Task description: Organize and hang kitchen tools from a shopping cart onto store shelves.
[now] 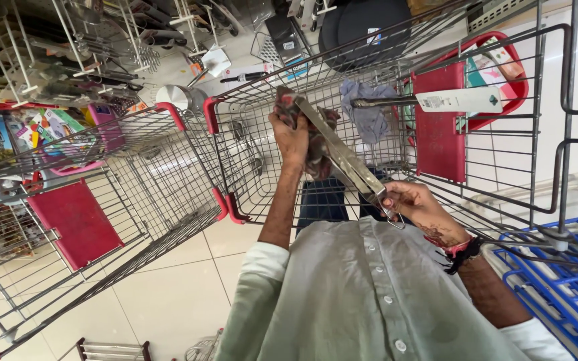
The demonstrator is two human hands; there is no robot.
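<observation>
Spanning both hands, metal tongs (342,157) run from cloth-wrapped left hand (290,134) to right hand (415,204).

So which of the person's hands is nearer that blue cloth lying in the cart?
Left. The left hand, gripping a dark rag at the metal tongs' far end, is close beside the blue cloth; the right hand holds the tongs' handle end, farther back.

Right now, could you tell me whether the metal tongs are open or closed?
Closed: the tongs' two long arms lie flat together, the right hand gripping the looped end, the left hand pressing a cloth near the tip.
</observation>
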